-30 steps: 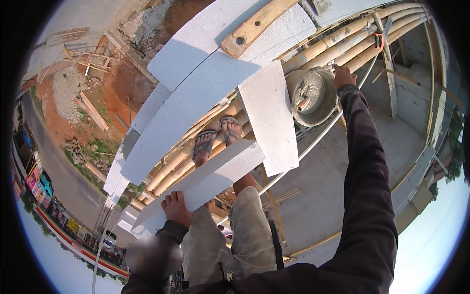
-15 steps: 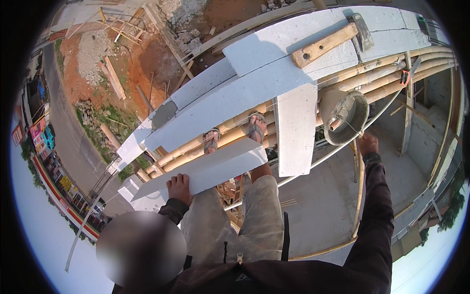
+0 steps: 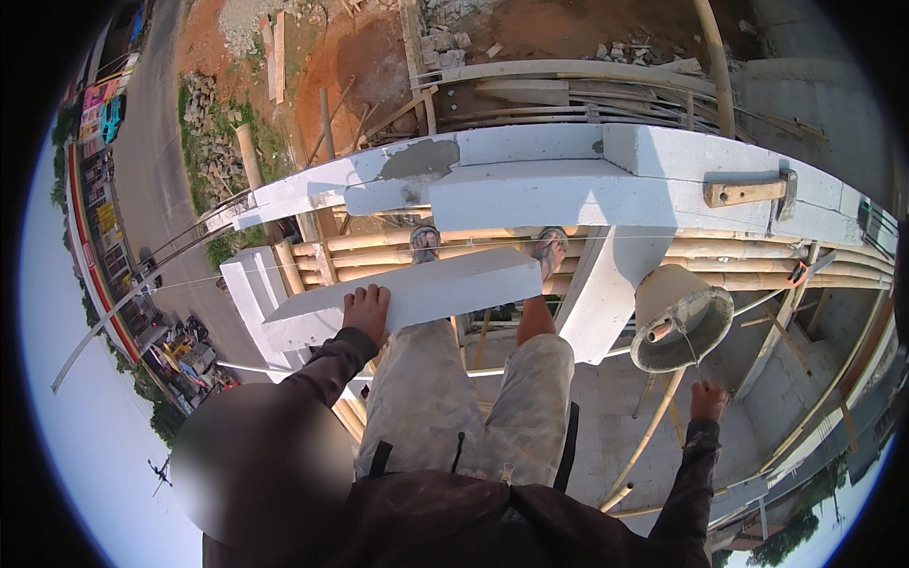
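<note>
Bamboo poles (image 3: 739,265) lie farther; the left hand (image 3: 366,310) holds a white block (image 3: 454,289), the right hand (image 3: 708,400) a bucket (image 3: 666,293) by its handle (image 3: 695,358).

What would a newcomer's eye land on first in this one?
First, the long white block slanting in front of the person's legs, with the left hand on it. Next, at the right, a tilted grey bucket, the right hand closed on a thin wire-like piece leading into it. Farther out, a hammer lies on the row of white blocks.
</note>
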A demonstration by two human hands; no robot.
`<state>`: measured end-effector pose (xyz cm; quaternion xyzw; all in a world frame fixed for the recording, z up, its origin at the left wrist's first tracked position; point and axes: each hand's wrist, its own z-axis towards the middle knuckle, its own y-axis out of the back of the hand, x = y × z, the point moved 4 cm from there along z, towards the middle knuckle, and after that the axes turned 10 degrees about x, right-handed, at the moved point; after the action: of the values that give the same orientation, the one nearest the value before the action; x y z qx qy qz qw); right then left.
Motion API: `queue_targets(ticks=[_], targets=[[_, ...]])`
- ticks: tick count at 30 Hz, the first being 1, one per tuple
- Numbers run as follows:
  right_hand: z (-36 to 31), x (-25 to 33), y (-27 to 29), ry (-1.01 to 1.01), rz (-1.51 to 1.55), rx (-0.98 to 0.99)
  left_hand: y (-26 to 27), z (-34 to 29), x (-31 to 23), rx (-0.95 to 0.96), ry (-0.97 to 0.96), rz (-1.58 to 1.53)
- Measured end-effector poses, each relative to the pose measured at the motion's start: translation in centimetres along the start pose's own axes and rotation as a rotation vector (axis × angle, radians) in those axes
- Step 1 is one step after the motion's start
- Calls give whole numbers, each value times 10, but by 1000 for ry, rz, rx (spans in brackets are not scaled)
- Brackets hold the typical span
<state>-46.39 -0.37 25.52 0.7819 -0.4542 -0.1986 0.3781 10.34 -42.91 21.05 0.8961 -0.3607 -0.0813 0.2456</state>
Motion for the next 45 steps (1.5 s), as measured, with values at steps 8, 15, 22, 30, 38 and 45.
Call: queue_targets(ticks=[8, 15, 22, 30, 38, 45], targets=[[15, 76, -57, 99, 13, 95, -32, -27, 78, -66, 54, -148], [17, 107, -75, 48, -111, 194, -66, -37, 125, -17, 115, -295], [28, 117, -69, -31, -207, 56, -97, -26, 170, -15, 162, -322], [23, 109, -72, -239, -81, -180, -107, -1, 170, -1, 136, -204], [-17, 154, -86, -165, 282, -677, -95, 41, 131, 27, 78, -85], [65, 124, -239, -589, 347, 129, -94, 79, 99, 44, 76, 1]])
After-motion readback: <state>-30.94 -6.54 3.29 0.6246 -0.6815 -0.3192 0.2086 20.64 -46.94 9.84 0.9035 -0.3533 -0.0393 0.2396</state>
